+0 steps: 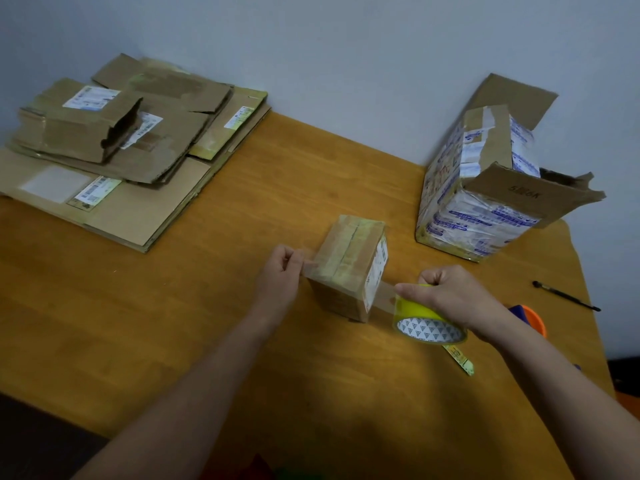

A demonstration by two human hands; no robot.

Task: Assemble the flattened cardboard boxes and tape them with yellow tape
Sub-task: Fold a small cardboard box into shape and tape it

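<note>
While my left hand pinches the tape strip across the small box at mid-table and my right hand grips the yellow tape roll beside it, I see flattened boxes well apart on the left, an open printed carton near on the right, and a pen by the table edge.

Orange-and-blue object at 4 o'clock: mostly behind the right hand and its wrist, can't ID. The hand also covers the tape roll top. Tape strip end buried in the left hand pinch. Small box label unreadable; same for the flattened stack at 10 o'clock, clipped by the left edge. Tall box at 2 o'clock: interior hidden. Red-green blur at 6 o'clock, cut off.
</note>
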